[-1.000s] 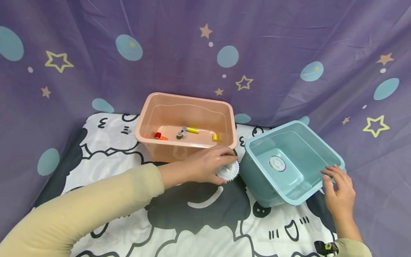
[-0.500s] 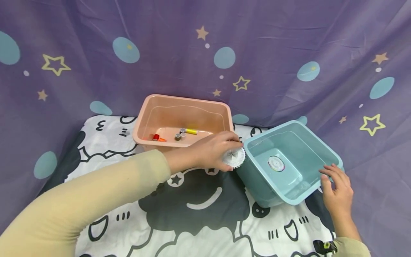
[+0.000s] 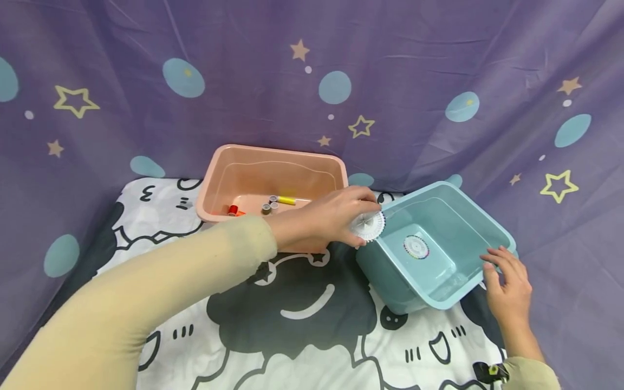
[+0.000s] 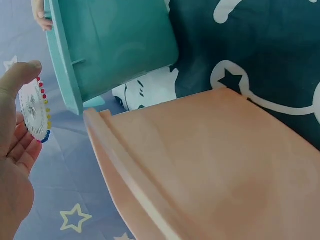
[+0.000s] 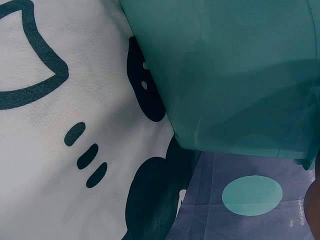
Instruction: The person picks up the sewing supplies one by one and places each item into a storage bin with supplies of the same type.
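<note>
A round wheel of dressmaking pins with coloured heads is pinched between the thumb and fingers of my left hand. The left wrist view shows the pin wheel held on edge, with red, yellow and blue heads. It is at the near left rim of the blue bin. A second pin wheel lies flat on that bin's floor. My right hand rests on the bin's right rim, fingers loosely bent and reaching over it. In the right wrist view only a dark sliver of that hand shows.
To the left stands a peach bin holding a red thread spool, a yellow roll and several small spools. My left forearm crosses in front of it. A patterned sheet lies below, and a purple curtain hangs behind.
My left hand has moved up and right with the pin wheel, from before the peach bin to the blue bin's rim. The right hand stays on the rim. The view has shifted slightly.
</note>
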{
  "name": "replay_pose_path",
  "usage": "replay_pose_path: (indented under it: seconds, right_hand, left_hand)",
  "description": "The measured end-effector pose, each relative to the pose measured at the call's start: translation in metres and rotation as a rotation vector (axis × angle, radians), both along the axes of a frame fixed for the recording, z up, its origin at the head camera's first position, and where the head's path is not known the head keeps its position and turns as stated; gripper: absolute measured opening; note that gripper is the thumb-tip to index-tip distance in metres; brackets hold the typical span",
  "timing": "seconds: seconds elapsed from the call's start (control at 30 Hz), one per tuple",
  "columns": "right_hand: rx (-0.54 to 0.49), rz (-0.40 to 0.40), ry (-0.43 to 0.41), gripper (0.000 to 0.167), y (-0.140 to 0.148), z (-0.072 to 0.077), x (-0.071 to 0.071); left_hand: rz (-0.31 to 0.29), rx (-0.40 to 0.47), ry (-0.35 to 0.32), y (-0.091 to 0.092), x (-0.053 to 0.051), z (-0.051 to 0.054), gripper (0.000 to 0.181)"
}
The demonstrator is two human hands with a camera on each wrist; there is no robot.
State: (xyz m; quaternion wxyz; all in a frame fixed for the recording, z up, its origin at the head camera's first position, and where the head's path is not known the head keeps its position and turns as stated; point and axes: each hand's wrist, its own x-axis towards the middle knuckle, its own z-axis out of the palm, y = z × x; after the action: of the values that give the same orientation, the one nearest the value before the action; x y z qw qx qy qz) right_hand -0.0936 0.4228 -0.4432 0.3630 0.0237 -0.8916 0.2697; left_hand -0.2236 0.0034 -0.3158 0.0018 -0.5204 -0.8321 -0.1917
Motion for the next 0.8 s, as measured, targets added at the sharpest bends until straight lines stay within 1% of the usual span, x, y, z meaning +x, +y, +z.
replay_pose_path:
  seconds: [0.07,0.3,0.47,0.6,0.8]
  right_hand:
    - [-0.001,-0.006,-0.006,0.023,0.0,0.0,0.0]
    - [0.001,-0.018,-0.012,0.022,0.0,0.0,0.0]
    - [0.003,-0.012,-0.006,0.023,0.0,0.0,0.0]
    - [0.001,-0.012,-0.001,0.023,0.0,0.0,0.0]
    - [-0.005,-0.012,-0.003,0.022,-0.002,0.001,0.0]
  left_hand:
    - [-0.002,-0.004,-0.008,0.005,-0.004,0.003,0.073]
    - [-0.002,-0.026,-0.001,0.022,-0.016,0.009,0.076]
    - [0.01,-0.048,-0.01,0.035,-0.022,0.014,0.074]
    - [0.011,-0.061,-0.033,0.045,-0.026,0.018,0.075]
    - [-0.002,-0.094,-0.052,0.063,-0.032,0.019,0.075]
